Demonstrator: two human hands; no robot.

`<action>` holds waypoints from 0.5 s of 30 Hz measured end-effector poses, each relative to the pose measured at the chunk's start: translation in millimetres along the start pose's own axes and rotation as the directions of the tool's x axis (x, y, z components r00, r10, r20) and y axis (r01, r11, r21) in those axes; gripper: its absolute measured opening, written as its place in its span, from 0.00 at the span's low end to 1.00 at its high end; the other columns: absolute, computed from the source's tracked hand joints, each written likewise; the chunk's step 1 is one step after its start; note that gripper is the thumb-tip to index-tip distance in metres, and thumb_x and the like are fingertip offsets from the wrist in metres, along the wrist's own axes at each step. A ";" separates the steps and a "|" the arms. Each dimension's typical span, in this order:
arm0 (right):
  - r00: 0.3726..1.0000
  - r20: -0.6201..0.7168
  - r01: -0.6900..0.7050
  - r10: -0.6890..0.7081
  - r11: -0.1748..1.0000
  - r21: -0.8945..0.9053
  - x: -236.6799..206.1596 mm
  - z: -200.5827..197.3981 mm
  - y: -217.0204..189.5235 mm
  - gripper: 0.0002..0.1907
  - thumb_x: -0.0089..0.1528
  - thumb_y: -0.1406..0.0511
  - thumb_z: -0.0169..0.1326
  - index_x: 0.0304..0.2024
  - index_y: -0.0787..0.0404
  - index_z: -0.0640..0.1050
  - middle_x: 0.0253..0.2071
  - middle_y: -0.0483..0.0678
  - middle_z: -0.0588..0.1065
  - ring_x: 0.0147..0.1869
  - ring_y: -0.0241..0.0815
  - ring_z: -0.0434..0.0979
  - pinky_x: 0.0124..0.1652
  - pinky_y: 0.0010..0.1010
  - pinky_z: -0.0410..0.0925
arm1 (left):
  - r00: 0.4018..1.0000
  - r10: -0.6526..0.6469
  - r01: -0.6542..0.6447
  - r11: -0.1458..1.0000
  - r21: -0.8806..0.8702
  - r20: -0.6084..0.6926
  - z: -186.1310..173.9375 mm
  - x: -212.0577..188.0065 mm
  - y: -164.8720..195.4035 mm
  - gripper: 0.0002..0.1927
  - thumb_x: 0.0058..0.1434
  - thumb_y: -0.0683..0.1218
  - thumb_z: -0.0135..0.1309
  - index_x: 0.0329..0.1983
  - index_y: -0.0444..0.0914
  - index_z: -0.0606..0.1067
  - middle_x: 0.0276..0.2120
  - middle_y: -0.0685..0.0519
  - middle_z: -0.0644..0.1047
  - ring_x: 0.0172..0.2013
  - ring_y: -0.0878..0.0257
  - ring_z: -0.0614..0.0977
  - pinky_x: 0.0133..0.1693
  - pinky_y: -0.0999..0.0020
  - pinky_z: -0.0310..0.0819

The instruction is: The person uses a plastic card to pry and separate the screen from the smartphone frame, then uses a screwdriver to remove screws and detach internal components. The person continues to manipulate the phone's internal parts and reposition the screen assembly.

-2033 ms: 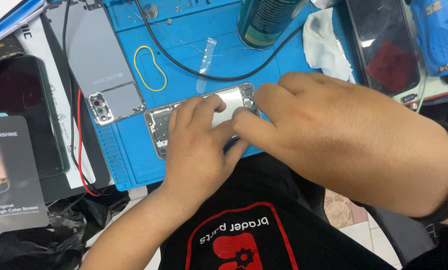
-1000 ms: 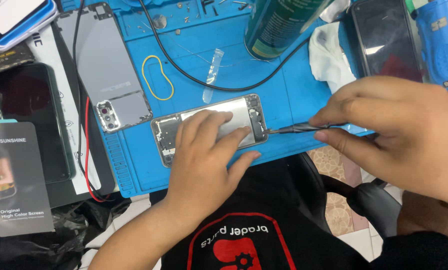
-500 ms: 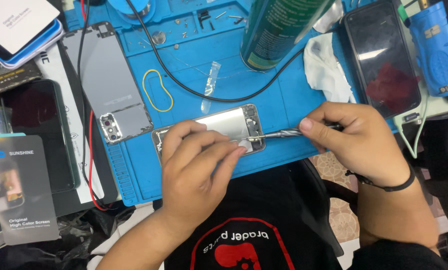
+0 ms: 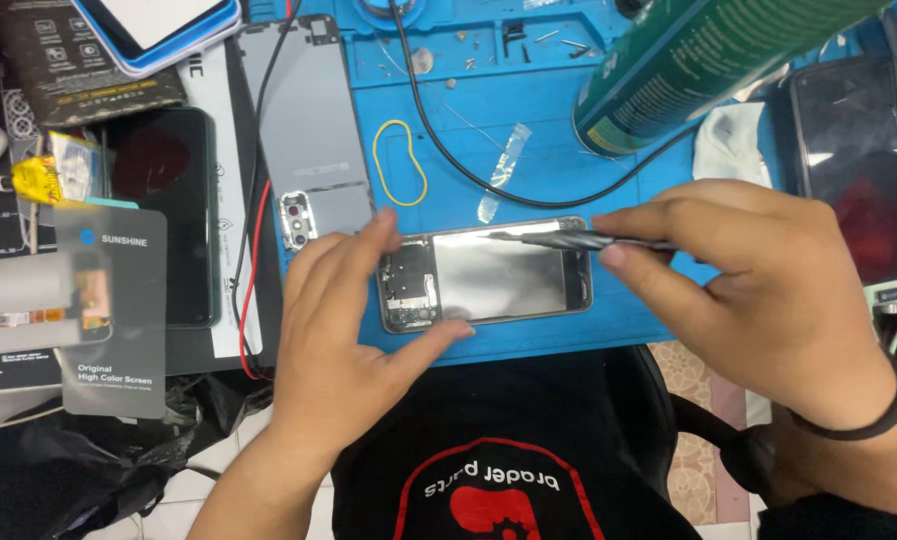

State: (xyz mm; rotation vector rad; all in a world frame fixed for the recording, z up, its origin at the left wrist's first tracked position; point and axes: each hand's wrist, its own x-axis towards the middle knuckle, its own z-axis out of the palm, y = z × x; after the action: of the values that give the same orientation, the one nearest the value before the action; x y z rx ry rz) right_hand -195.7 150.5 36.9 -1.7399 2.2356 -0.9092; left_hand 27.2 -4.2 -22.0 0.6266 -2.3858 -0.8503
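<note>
phone frame [image 4: 498,275] between left hand [image 4: 343,330], right hand [image 4: 768,270]

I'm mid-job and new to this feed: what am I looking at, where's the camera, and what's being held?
The single view comes from a camera on the person's head, looking down at a blue work mat. There is no machine: two bare hands work. The left hand steadies an opened phone, back cover off. The right hand holds a thin metal tool, its tip at the phone's upper edge. Nearby lie a grey back cover, a yellow rubber band, a black cable and a green can.
</note>
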 end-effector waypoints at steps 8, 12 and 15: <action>0.962 0.136 0.253 -0.239 0.962 -0.103 55.3 23.8 -20.9 0.05 0.58 0.68 0.62 0.37 0.63 0.81 0.30 0.49 0.73 0.31 0.47 0.76 0.29 0.36 0.68 | 1.000 -0.012 0.011 0.998 0.055 0.018 11.3 -23.0 -24.9 0.65 0.46 0.54 0.75 0.76 0.29 0.45 0.61 0.41 0.72 0.62 0.43 0.69 0.63 0.51 0.62; 0.956 0.140 0.276 -0.258 0.953 -0.124 67.1 28.7 -26.9 0.05 0.58 0.67 0.62 0.36 0.62 0.81 0.29 0.49 0.73 0.31 0.48 0.76 0.30 0.37 0.68 | 1.000 -0.024 0.023 0.999 0.032 0.020 9.1 -22.6 -26.5 0.64 0.46 0.55 0.75 0.75 0.29 0.48 0.60 0.42 0.73 0.60 0.44 0.70 0.62 0.52 0.63; 0.959 0.164 0.262 -0.233 0.947 -0.186 68.9 29.8 -31.2 0.04 0.57 0.68 0.63 0.33 0.62 0.81 0.27 0.49 0.72 0.29 0.49 0.74 0.28 0.38 0.66 | 1.000 -0.018 0.018 0.999 0.030 0.001 8.2 -21.3 -25.2 0.63 0.45 0.55 0.75 0.75 0.29 0.50 0.60 0.42 0.73 0.60 0.43 0.70 0.61 0.53 0.63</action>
State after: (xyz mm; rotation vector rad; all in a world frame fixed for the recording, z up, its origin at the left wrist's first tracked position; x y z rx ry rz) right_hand -176.9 71.9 46.2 -2.1426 2.1180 -0.5892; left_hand 44.3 -5.9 -51.4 0.6600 -2.4013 -0.8239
